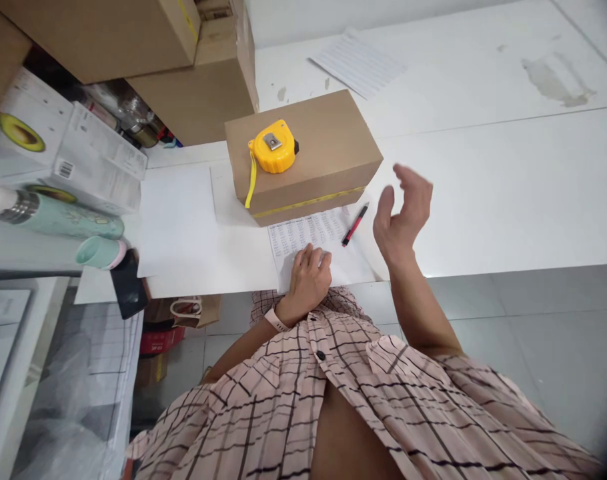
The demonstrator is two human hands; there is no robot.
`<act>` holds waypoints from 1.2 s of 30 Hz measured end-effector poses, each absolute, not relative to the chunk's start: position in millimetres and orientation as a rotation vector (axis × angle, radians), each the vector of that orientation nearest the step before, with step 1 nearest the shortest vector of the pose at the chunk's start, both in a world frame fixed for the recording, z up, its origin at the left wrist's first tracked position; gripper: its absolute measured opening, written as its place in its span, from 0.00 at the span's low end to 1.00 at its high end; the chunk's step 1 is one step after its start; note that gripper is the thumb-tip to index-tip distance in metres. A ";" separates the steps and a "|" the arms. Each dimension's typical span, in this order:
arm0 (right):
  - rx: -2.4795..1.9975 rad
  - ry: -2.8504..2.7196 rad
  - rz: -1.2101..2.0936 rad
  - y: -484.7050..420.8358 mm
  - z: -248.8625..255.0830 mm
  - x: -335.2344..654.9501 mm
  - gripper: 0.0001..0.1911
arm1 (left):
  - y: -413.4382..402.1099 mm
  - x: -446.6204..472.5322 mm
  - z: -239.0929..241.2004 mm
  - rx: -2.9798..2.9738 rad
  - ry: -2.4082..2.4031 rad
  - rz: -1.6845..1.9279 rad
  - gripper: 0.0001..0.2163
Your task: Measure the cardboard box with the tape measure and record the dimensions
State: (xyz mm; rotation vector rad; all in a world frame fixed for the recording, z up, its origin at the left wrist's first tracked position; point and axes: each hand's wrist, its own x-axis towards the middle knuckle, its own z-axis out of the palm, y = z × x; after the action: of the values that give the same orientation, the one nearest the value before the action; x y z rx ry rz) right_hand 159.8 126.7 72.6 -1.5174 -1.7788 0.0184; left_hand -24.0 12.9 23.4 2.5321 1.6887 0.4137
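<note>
My left hand, with a pale band on its wrist, rests on a printed sheet covered in columns of small text. Its fingers are slightly bent on the paper and hold nothing. Raised to the right of the sheet, my right hand has its thumb and bent fingers apart, with nothing between them. A red and black pen lies on the sheet's right part, between the two hands. Just beyond stands a closed brown cardboard box, covering the sheet's far edge. On top of it sits a yellow tape measure with a yellow strap.
Blank white paper lies on the left of the white table. Further left are a mint bottle, a mint cup and a dark phone. Stacked cartons rise at the back left. Another printed sheet lies behind the box.
</note>
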 end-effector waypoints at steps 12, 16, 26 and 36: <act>-0.883 -2.466 0.479 235.8 148.7 36.8 0.37 | 7.8 -21.3 17.6 2.535 1.734 0.410 0.16; -0.917 -2.364 0.553 231.9 142.0 37.9 0.35 | 9.1 -22.8 17.0 2.539 1.721 0.433 0.17; -0.566 -1.285 1.701 141.5 159.3 85.2 0.42 | 8.4 -22.5 14.7 2.559 1.712 0.471 0.16; -0.922 -0.604 2.148 -19.1 47.4 160.7 0.45 | 2.4 -40.4 50.6 1.909 1.452 0.718 0.16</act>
State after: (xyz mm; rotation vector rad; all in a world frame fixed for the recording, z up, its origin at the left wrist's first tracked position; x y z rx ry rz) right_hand 160.7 -19.1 47.4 -0.9216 -0.6042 2.1477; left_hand -40.4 2.4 50.6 1.9090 1.4518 0.7185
